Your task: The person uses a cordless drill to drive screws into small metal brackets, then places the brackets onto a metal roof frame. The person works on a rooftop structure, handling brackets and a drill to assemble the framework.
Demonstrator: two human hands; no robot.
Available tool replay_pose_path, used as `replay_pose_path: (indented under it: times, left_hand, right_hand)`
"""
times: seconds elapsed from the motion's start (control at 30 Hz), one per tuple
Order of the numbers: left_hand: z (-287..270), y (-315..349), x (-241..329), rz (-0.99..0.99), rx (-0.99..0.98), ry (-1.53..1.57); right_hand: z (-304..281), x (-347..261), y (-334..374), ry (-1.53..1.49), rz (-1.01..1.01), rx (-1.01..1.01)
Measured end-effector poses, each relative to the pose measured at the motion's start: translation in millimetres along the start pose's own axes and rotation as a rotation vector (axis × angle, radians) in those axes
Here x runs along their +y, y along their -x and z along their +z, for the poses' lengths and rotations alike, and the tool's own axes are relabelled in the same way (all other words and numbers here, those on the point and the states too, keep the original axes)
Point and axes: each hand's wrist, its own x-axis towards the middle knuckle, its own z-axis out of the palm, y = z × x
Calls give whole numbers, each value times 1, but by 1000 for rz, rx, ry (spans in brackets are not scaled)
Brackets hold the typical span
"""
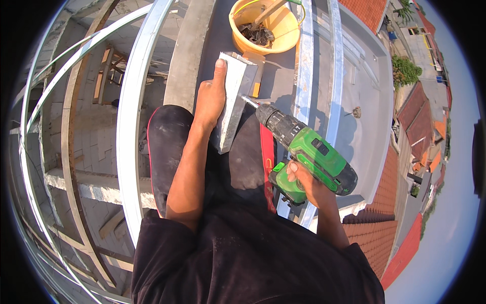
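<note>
My left hand (208, 100) is closed round a short length of silvery metal channel (236, 93), its thumb lying along the top edge. The channel stands tilted above my thighs. In my right hand (309, 183) is a green and black cordless drill (324, 158), gripped by its handle. The drill's bit (249, 101) points up and left and meets the right side of the channel; whether it has gone into the metal I cannot tell. Just beyond the channel is a yellow bucket (279, 31) with a wooden handle (268, 12) sticking out and small dark pieces inside.
Long metal channels (132, 111) run along my left, with more rails (304, 76) on the right. A concrete beam (185, 55) lies ahead. Left of it the structure drops to a lower level with wooden pieces (103, 76). Tiled roofs (372, 223) lie below, beyond the right-hand ledge.
</note>
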Motion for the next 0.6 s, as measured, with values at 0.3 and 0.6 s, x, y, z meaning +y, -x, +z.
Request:
replay_pose_path:
  times: [0.3,0.6]
  left_hand:
    - [-2,-5,-3,-73,-89,21]
    - [2,-8,-9,-5,-22,16]
  right_hand:
    - [-7,4,-4,46,-125,-118]
    - [-12,4,-4,106,31,-123]
